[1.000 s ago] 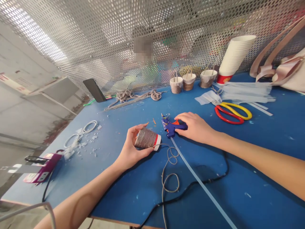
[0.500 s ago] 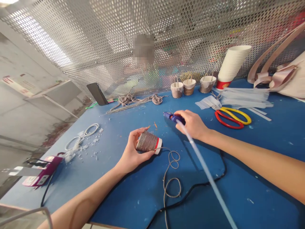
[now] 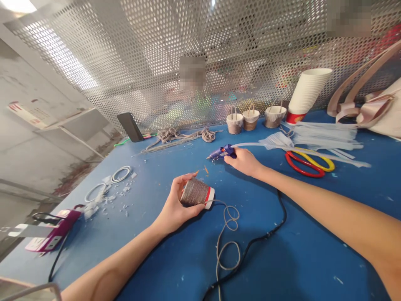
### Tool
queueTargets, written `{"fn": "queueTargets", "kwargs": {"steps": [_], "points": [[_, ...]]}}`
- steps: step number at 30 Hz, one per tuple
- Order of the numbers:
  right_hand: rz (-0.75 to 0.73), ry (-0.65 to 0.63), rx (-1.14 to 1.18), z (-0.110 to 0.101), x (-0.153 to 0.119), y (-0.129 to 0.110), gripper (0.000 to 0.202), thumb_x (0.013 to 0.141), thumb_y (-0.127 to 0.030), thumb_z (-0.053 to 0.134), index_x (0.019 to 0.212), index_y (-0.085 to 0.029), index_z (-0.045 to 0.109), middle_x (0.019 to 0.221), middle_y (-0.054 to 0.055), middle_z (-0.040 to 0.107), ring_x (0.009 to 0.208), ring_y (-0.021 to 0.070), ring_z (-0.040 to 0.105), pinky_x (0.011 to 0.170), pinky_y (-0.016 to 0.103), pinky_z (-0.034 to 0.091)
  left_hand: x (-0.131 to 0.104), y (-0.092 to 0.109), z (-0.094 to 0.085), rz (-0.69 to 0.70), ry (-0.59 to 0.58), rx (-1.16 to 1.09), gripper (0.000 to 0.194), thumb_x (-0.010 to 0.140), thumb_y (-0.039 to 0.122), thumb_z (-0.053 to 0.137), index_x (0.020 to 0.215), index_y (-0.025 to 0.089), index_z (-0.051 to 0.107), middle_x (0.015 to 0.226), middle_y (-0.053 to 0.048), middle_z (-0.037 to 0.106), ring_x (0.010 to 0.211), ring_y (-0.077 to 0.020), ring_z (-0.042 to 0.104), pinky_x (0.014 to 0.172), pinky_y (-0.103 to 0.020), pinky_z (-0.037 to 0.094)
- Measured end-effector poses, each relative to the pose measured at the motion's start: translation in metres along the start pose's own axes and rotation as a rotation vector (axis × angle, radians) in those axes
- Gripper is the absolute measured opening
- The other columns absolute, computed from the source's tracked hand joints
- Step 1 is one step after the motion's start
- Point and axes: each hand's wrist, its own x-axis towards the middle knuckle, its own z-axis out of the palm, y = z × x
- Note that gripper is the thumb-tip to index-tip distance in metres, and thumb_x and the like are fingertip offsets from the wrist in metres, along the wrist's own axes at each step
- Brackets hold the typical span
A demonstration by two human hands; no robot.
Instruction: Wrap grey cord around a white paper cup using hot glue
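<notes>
My left hand (image 3: 178,205) is closed round a paper cup (image 3: 196,193) lying tilted on its side. Grey-brown cord wraps most of the cup, leaving a red and white band bare at its right end. From there a loose length of cord (image 3: 226,234) curls down the table toward me. My right hand (image 3: 246,161) grips a blue glue gun (image 3: 223,153), its nozzle pointing left, above and beyond the cup. A long translucent glue stick (image 3: 308,149) sticks out of the gun's back to the right. The black cable (image 3: 266,236) runs from beneath my right forearm.
Scissors (image 3: 305,164) with red and yellow handles lie right, beside clear glue sticks (image 3: 326,136). Three small handled baskets (image 3: 250,120) and a stack of paper cups (image 3: 308,94) stand by the mesh screen (image 3: 150,75). Left are a phone (image 3: 130,126), cord bundles (image 3: 172,134) and a purple power strip (image 3: 53,234).
My right hand has turned the glue gun and brought it slightly left; its glue stick has swung from pointing toward me to pointing right. The left hand still holds the cup.
</notes>
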Motion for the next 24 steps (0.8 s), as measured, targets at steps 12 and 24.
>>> {"fn": "queueTargets", "kwargs": {"steps": [12, 24], "points": [[-0.083, 0.063, -0.024, -0.009, -0.020, 0.007, 0.039, 0.079, -0.038, 0.059, 0.112, -0.017, 0.059, 0.109, 0.011, 0.069, 0.103, 0.0254, 0.063, 0.090, 0.038, 0.048, 0.001, -0.005, -0.003, -0.018, 0.020, -0.072, 0.057, 0.067, 0.026, 0.075, 0.113, 0.025, 0.042, 0.132, -0.013, 0.054, 0.115, -0.0252, 0.058, 0.096, -0.045, 0.048], [-0.122, -0.032, 0.420, -0.016, -0.082, -0.027, 0.009, 0.083, -0.030, 0.053, 0.081, -0.022, 0.049, 0.079, 0.002, 0.058, 0.077, 0.0169, 0.058, 0.077, 0.034, 0.049, 0.006, -0.006, -0.003, -0.088, 0.018, -0.127, 0.059, 0.066, 0.027, 0.077, 0.112, 0.025, 0.041, 0.133, -0.012, 0.053, 0.117, -0.0257, 0.056, 0.099, -0.045, 0.045]]}}
